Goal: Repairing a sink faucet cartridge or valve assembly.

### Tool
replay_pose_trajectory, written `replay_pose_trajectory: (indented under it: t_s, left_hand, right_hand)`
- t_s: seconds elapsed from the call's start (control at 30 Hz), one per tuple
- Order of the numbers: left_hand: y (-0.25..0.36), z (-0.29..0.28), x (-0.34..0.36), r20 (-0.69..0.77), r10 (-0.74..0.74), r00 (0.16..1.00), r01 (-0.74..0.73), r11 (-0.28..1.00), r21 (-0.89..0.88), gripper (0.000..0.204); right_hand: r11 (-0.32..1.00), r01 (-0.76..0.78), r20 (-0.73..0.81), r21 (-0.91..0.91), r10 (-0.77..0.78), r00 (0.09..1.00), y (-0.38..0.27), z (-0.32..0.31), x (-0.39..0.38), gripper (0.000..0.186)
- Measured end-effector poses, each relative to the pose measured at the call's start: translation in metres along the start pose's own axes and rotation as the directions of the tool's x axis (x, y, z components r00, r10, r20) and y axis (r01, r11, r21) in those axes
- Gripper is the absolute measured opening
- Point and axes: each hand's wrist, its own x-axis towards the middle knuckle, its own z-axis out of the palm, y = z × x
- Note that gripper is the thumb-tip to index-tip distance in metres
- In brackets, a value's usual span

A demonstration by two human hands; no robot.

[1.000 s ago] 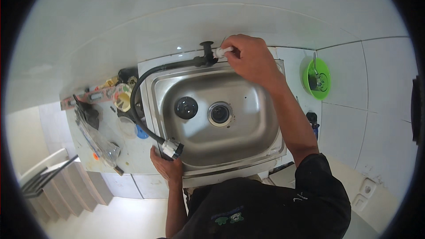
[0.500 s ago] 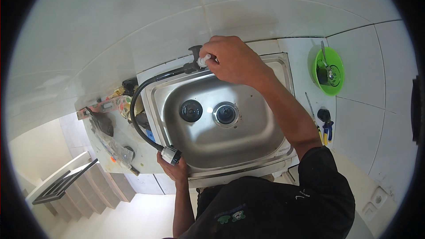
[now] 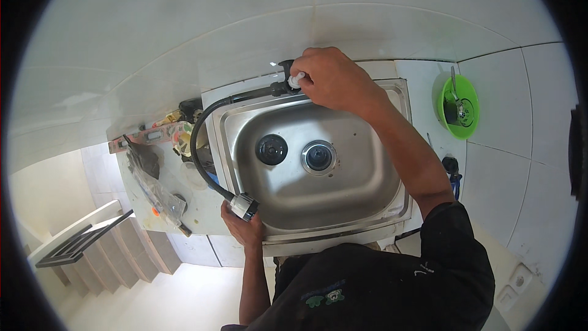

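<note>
My right hand [image 3: 334, 79] is closed round a white handle [image 3: 297, 79] on the black tap [image 3: 282, 88] at the sink's back edge. From the tap a black flexible hose spout [image 3: 195, 138] arches left and forward. Its grey-and-black spray head [image 3: 244, 206] rests in my left hand [image 3: 246, 231], fingers curled around it beside the sink's front left corner. Part of the right fingers is hidden behind the hand. Inside the steel sink [image 3: 367, 196] are a drain [image 3: 319, 157] and, left of it, a round black disc [image 3: 271, 149].
Right of the sink stands a green bowl [image 3: 441, 105] with metal items in it. Blue-handled pliers [image 3: 455, 185] lie near my right arm, partly covered. On the left counter are a reddish spirit level [image 3: 144, 139] and a clear plastic bag [image 3: 158, 199]. Stairs [image 3: 125, 245] descend at lower left.
The whole view has shifted a little, so the sink sits further right. Both hands keep their holds, and my right arm now covers more of the pliers.
</note>
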Motion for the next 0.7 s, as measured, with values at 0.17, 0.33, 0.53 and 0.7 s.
replay_pose_trajectory:
  t_s: [0.17, 0.33, 0.53, 0.7]
  left_hand:
    - [0.002, -0.002, 0.001, 0.005, -0.007, 1.0, 0.007, 1.0, 0.009, 0.081]
    - [0.004, -0.003, 0.0, -0.009, 0.039, 0.999, -0.039, 0.999, 0.017, 0.075]
    - [0.003, -0.002, 0.001, -0.011, 0.02, 1.0, -0.02, 1.0, 0.022, 0.075]
    - [0.003, -0.002, 0.0, -0.012, 0.017, 1.0, -0.016, 1.0, 0.016, 0.074]
  right_hand:
    - [0.998, -0.033, 0.051, -0.048, 0.036, 0.998, -0.003, 0.002, 0.003, 0.017]
    - [0.998, -0.02, 0.08, -0.066, 0.025, 0.996, -0.003, 0.002, 0.006, 0.016]
    - [0.996, -0.003, 0.12, -0.088, 0.014, 0.993, -0.006, 0.002, 0.009, 0.014]
    - [0.995, -0.023, 0.159, -0.101, 0.039, 0.987, -0.01, 0.003, 0.011, 0.014]
